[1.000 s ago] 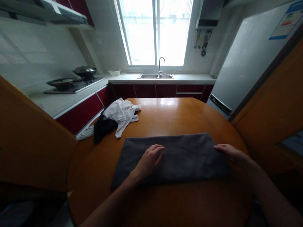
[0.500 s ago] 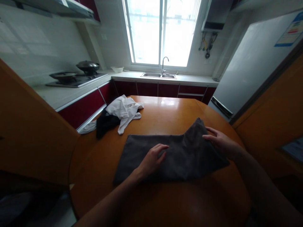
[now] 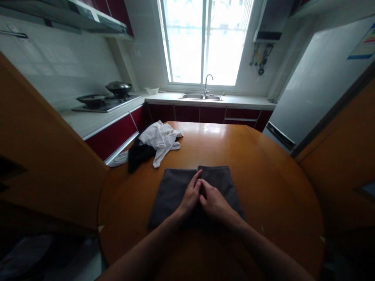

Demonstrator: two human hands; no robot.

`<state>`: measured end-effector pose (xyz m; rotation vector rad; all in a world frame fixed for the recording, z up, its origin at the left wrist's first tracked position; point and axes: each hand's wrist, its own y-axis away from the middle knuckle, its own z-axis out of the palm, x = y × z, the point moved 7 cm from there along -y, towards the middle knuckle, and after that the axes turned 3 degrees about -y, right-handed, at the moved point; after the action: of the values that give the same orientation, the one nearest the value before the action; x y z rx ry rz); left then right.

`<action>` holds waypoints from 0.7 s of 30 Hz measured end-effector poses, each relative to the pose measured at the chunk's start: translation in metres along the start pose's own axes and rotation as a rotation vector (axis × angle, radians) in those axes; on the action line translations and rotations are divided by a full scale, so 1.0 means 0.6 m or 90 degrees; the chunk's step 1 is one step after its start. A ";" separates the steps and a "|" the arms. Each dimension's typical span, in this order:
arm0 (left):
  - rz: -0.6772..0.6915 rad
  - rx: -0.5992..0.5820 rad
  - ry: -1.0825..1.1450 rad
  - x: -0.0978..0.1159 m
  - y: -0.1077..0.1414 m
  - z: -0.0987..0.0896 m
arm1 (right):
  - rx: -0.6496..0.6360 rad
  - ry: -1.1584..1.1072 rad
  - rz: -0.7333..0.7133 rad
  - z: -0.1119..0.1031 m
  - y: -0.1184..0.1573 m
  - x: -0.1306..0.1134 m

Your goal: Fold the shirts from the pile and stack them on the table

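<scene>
A dark grey folded cloth (image 3: 172, 189), perhaps a garment, lies on the wooden table in front of me. Its right part (image 3: 224, 179) is doubled over toward the middle, the edge of the flap running under my hands. My left hand (image 3: 191, 196) rests on the cloth beside that edge, fingers stretched out and pointing away from me. Against it, fingertips nearly touching, my right hand (image 3: 213, 199) has its fingers bent and closed at the flap's edge. The cloth between the fingers is mostly hidden.
A heap of clothes, with a white garment (image 3: 161, 138) over a black one (image 3: 140, 155), lies at the left far side of the wooden table (image 3: 272, 187). Beyond stand a stove with pans (image 3: 118, 88), a sink (image 3: 191, 96) and a fridge (image 3: 310, 78). Wooden panels flank both sides.
My right hand has brought the cloth's right end leftward and laid it over the middle, so the cloth is narrower. The hands, apart before, now meet.
</scene>
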<state>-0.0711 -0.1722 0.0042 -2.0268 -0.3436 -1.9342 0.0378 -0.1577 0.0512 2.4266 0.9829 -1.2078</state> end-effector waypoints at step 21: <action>-0.001 -0.106 0.023 0.135 -0.013 -0.038 | 0.101 0.074 -0.165 -0.071 0.176 0.118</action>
<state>-0.0904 -0.1774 0.0862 -2.0895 -0.1802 -2.0588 0.1648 -0.1823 0.0154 2.5777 1.3167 -1.2807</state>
